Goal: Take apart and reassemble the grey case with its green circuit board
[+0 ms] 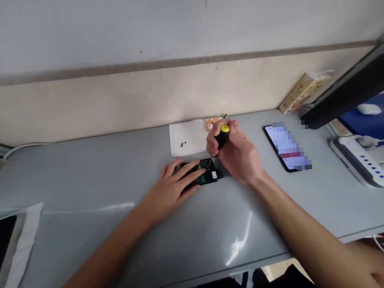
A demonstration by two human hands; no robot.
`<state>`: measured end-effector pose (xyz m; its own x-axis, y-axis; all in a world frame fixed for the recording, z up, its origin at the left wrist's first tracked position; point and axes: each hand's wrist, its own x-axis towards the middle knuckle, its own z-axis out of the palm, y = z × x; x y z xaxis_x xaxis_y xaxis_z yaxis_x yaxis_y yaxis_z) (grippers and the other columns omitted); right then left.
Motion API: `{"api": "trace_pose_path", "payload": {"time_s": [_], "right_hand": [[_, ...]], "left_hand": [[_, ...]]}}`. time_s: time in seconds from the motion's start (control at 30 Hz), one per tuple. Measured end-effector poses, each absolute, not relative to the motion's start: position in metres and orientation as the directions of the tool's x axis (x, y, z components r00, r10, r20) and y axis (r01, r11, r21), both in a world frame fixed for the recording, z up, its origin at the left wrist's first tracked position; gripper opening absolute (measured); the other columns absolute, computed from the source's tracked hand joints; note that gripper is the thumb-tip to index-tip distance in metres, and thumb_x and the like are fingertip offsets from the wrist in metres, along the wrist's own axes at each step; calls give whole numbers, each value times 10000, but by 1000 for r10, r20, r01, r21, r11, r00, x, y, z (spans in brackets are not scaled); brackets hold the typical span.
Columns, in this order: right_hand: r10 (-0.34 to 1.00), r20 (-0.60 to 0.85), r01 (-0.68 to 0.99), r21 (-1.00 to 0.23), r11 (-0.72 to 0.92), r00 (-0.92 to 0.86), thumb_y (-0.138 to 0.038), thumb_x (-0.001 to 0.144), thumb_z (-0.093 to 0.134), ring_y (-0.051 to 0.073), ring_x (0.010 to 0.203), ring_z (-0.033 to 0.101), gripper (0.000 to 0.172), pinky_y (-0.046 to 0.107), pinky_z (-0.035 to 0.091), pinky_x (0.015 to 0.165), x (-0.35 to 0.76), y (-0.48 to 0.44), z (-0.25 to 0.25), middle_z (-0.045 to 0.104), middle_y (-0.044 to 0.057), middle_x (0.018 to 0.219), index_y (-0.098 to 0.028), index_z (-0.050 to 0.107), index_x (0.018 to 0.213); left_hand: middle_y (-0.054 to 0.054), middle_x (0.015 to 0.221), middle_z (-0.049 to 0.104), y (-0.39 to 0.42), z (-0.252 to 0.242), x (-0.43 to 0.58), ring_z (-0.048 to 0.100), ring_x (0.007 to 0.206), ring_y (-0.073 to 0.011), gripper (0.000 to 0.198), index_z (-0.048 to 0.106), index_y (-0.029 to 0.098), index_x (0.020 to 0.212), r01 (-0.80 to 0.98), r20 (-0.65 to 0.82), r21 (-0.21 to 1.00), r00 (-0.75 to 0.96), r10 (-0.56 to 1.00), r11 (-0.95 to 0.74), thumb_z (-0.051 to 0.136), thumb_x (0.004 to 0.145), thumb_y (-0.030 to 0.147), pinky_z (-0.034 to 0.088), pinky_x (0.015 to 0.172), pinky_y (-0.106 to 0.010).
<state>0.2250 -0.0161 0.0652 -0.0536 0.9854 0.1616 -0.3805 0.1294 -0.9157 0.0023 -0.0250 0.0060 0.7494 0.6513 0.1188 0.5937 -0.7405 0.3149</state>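
A small black device with its green circuit board exposed (211, 175) lies on the grey table. My left hand (177, 185) rests flat across its left part, fingers spread over the board. My right hand (238, 153) is wrapped round a screwdriver (223, 136) with a black handle and a yellow end cap. The screwdriver slants down to the left, its thin shaft reaching the board near my left fingertips. Whether the tip sits in a screw is too small to tell. Just behind the device is white paper (191, 137) with several tiny dark screws (183, 144) on it.
An orange cartoon-faced item (212, 123) lies on the paper's right side. To the right are a lit phone (286, 149), a power strip (364, 160), a carton (303, 91) and a white mouse (368, 109) on a blue mat. At left, a dark flat object (0, 241) lies on white sheets.
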Motion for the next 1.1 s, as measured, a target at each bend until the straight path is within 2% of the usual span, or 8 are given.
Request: {"api": "trace_pose_path", "payload": {"time_s": [0.2,0.3,0.43,0.6,0.73,0.83,0.93,1.1], "right_hand": [[978,207,-406,-891,203,33,-600,997,466,147,528,347,343,306,401,541,221,-21,60,366,-39,635,-283,445,866],[979,204,-420,-887,193,18,-564,996,492,149,547,390,296,305,421,568,228,-16,61,416,-35,656,-288,450,897],[983,171,-365,-921,135,-67,-626,979,487,170,663,513,364,336,489,647,235,-9,64,519,16,779,-272,502,894],[986,164,-375,-915,151,-2,-720,964,398,169,589,412,459,330,446,574,233,-12,64,404,-4,691,-280,501,890],[985,171,-406,-902,150,-17,-655,980,450,151,552,348,385,316,409,545,231,-16,63,364,-22,667,-279,495,908],[986,168,-362,-920,150,-19,-664,971,475,152,575,402,393,318,440,567,230,-16,65,415,-13,684,-277,489,900],[984,177,-326,-931,164,-10,-750,945,418,166,637,480,490,326,471,580,228,-14,66,463,11,746,-273,502,870],[980,197,-366,-911,187,11,-821,925,283,141,541,355,597,299,391,494,224,-15,66,344,-20,677,-267,442,767]], "left_hand": [[-27,1538,536,-25,9,3,373,1394,-311,448,528,351,1505,590,106,315,756,646,-743,460,1073,448,364,1185,-535],[-26,1541,533,-25,10,4,371,1397,-310,440,539,349,1496,588,108,320,757,645,-743,460,1074,443,367,1185,-532],[-37,1531,540,-25,10,4,380,1391,-307,429,561,337,1479,586,117,327,753,647,-741,471,1071,432,366,1186,-530],[-42,1530,542,-26,10,4,384,1381,-307,428,567,326,1474,582,133,320,754,644,-748,474,1070,431,377,1177,-529],[-37,1537,538,-26,9,4,380,1386,-306,438,553,321,1485,580,131,321,755,642,-748,471,1071,436,373,1183,-527],[-41,1528,546,-26,8,4,384,1388,-304,432,558,336,1480,579,136,340,749,648,-741,470,1070,441,375,1180,-529],[-40,1525,547,-26,8,4,391,1381,-303,426,565,344,1473,582,135,347,745,653,-735,473,1069,441,376,1178,-532],[-29,1538,535,-26,7,3,372,1386,-307,433,544,352,1489,588,128,342,744,656,-733,472,1070,435,372,1181,-544]]}}
